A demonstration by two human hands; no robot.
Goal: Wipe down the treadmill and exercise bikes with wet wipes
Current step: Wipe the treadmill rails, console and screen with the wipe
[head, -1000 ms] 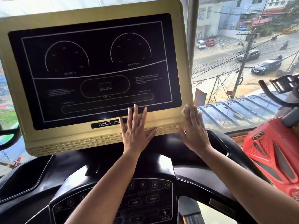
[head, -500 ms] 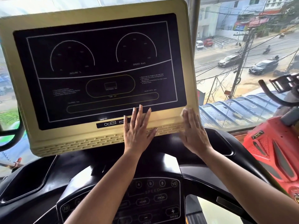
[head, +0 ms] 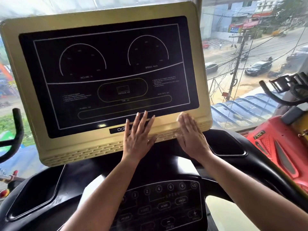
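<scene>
Both hands lie flat along the bottom edge of the treadmill console [head: 106,13]. The left hand [head: 139,135] has its fingers spread, tips touching the black screen [head: 106,80]. The right hand [head: 191,135], fingers straight and together, presses near the bottom right corner, with a pale scrap at its fingertips (blurred, perhaps the wet wipe [head: 180,116]). A red exercise bike [head: 280,147] stands beyond the console's right edge.

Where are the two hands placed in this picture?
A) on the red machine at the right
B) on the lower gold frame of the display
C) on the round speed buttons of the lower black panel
B: the left hand and right hand lie flat, fingers straight, on the gold frame at the lower edge of the dark screen.
</scene>
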